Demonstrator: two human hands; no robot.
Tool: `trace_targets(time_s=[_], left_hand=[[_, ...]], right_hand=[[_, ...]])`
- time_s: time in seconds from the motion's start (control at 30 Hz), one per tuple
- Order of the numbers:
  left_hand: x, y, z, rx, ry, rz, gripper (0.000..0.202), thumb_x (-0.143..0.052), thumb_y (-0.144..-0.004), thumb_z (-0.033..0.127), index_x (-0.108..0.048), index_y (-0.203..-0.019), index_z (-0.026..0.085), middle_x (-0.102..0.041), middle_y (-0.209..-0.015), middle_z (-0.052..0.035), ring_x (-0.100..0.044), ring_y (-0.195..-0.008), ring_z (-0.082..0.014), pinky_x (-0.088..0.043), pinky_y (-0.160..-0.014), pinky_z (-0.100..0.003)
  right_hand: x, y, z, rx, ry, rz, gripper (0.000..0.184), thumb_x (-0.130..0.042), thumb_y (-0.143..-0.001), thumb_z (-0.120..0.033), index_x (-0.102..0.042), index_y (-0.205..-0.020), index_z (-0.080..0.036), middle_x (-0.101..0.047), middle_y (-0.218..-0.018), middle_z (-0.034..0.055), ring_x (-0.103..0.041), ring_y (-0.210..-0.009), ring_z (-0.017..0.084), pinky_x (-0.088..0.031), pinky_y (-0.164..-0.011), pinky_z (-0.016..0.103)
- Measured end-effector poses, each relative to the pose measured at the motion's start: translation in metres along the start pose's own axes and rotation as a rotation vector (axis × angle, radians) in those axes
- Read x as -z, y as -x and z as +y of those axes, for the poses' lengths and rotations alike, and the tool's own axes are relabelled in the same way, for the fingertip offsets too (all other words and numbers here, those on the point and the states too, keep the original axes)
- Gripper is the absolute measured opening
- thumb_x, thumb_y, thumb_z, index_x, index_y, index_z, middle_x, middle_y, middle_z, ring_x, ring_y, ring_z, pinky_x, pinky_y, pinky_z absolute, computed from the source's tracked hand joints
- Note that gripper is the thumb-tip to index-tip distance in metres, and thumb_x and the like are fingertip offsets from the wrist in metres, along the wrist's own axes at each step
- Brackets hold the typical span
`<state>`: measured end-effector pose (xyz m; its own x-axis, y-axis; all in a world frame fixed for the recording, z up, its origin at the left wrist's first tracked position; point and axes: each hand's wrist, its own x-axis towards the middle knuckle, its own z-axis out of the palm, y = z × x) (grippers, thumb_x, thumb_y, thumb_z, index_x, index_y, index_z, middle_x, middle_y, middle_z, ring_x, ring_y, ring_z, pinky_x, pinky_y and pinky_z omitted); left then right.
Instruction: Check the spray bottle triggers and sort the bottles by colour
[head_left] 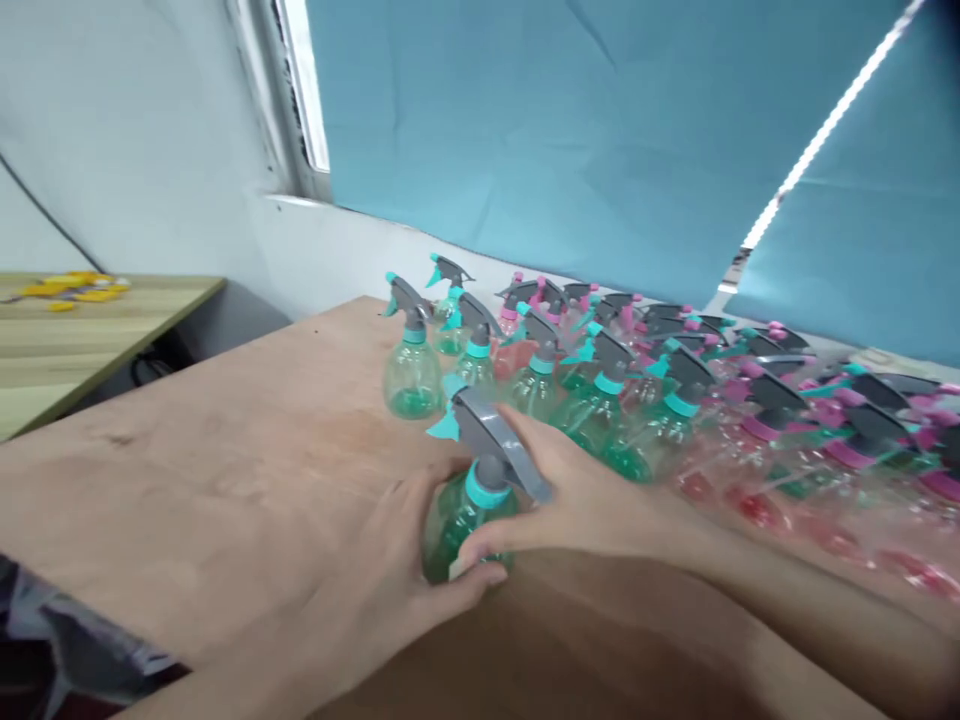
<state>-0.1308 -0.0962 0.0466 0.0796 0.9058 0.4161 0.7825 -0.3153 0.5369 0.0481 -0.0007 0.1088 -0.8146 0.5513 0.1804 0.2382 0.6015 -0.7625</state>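
Note:
A clear green spray bottle (469, 505) with a grey trigger head and teal collar stands on the brown wooden table (225, 450), near its front. My left hand (390, 570) wraps around the bottle's lower body from the left. My right hand (577, 500) grips it from the right, just under the trigger, with the thumb across the front. Both hands are closed on this same bottle.
Several more spray bottles stand packed behind: green ones with teal collars (600, 400) in the middle, pink ones (810, 440) to the right. A blue curtain (600, 130) hangs behind them. A lower light wood table (75, 330) with yellow items (71, 290) is at the left.

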Motion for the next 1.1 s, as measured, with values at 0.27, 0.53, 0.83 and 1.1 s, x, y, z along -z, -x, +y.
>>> trace_targets(time_s=[0.27,0.53,0.83,1.1], left_hand=[[0.055,-0.007,-0.067,0.275,-0.043,0.094,0.056,-0.065,-0.081,0.058,-0.046,-0.124,0.028,-0.064,-0.119,-0.0038,-0.061,-0.107,-0.033,-0.051,-0.086,-0.044],[0.068,-0.044,-0.133,0.188,-0.058,0.247,0.054,-0.063,-0.077,0.061,-0.053,-0.114,0.024,-0.056,-0.118,-0.0064,-0.052,-0.116,-0.0311,-0.04,-0.098,-0.045],[0.076,-0.097,-0.174,0.255,-0.014,0.281,0.06,-0.064,-0.071,0.058,-0.052,-0.116,0.021,-0.058,-0.12,-0.0092,-0.054,-0.113,-0.0314,-0.039,-0.096,-0.045],[0.068,-0.117,-0.185,0.259,0.036,0.253,0.064,-0.065,-0.07,0.057,-0.046,-0.12,0.021,-0.054,-0.129,-0.0101,-0.054,-0.115,-0.0303,-0.044,-0.091,-0.04]], right_hand=[[0.025,-0.049,-0.02,0.016,0.381,-0.052,0.087,-0.069,-0.068,-0.064,-0.039,-0.142,-0.029,-0.044,-0.148,0.0055,-0.048,-0.127,0.03,-0.044,-0.098,0.047],[0.035,-0.117,-0.028,0.21,0.533,0.322,0.046,-0.059,-0.087,-0.044,-0.058,-0.119,-0.011,-0.063,-0.123,0.0124,-0.061,-0.108,0.025,-0.048,-0.09,0.037],[0.026,-0.186,-0.009,0.08,0.887,0.307,0.05,-0.055,-0.091,-0.032,-0.049,-0.128,0.0,-0.07,-0.102,0.0196,-0.063,-0.101,0.034,-0.043,-0.088,0.046],[0.023,-0.201,-0.003,0.077,0.912,0.264,0.041,-0.051,-0.092,-0.026,-0.052,-0.125,-0.002,-0.069,-0.073,0.01,-0.065,-0.086,0.029,-0.041,-0.085,0.042]])
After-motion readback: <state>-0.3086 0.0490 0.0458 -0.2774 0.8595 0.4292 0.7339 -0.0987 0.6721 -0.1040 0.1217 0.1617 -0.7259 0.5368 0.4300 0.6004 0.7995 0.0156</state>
